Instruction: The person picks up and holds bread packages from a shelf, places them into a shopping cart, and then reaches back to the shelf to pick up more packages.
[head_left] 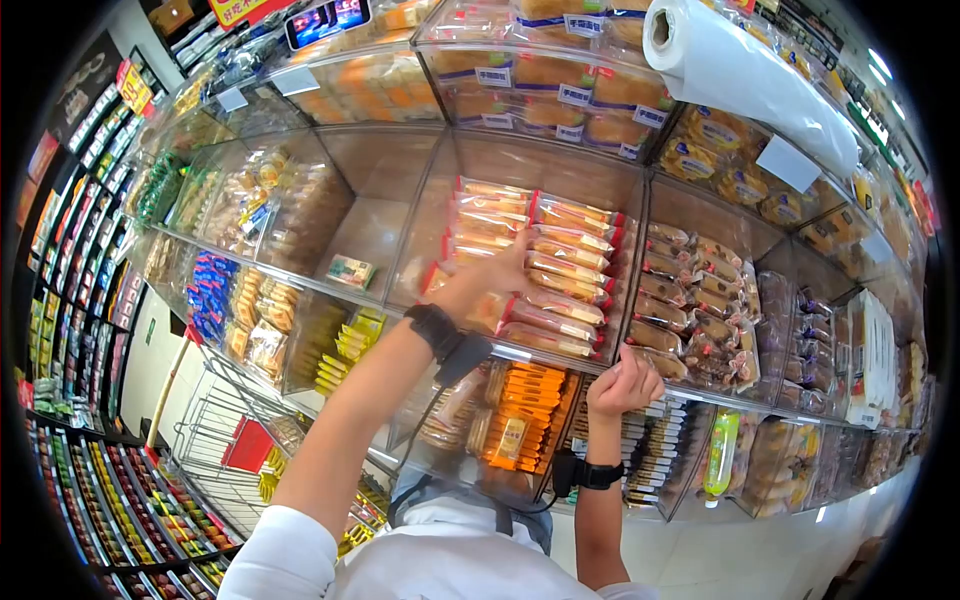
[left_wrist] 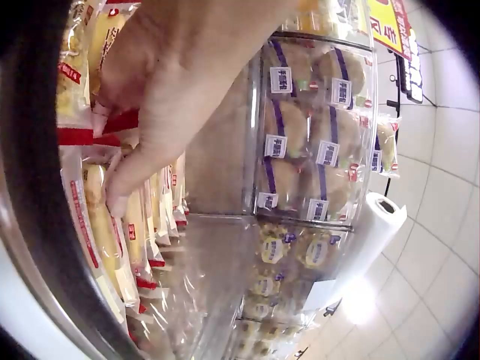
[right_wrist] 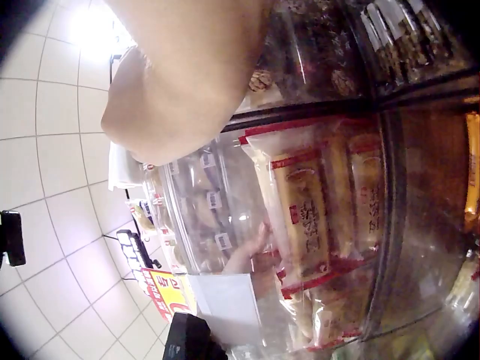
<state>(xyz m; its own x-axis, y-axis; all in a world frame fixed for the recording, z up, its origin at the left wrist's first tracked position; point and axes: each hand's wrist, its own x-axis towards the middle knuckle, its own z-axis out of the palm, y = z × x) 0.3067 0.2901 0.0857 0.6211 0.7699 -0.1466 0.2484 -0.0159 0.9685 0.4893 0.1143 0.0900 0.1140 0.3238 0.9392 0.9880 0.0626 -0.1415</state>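
Observation:
My left hand (head_left: 497,272) reaches into a clear bin of long bread packets (head_left: 570,262) with red-edged wrappers. In the left wrist view, the thumb and fingers of this left hand (left_wrist: 176,86) are spread over the packets (left_wrist: 99,206), fingertips right at the wrappers. My right hand (head_left: 625,385) is raised at the bin's front edge, fingers curled, with nothing visible in it. The right wrist view shows the back of that hand (right_wrist: 169,112) near the clear wall, and bread packets (right_wrist: 300,214) behind the wall.
Clear partitions (head_left: 632,270) divide the bins. Wrapped brown cakes (head_left: 700,300) lie to the right and orange packets (head_left: 520,425) below. A plastic bag roll (head_left: 745,75) sits on top at right. A shopping cart (head_left: 225,435) stands at lower left.

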